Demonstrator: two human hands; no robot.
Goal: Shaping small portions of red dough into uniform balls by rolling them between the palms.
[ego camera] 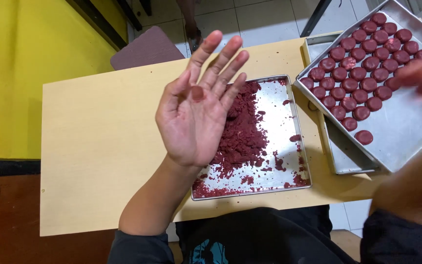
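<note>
Crumbly red dough point(242, 134), flat metal tray point(280, 100)

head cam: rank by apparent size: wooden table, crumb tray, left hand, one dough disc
1. wooden table
2. crumb tray
3. left hand, raised toward the camera, so it looks bigger than it is
4. dough disc
</note>
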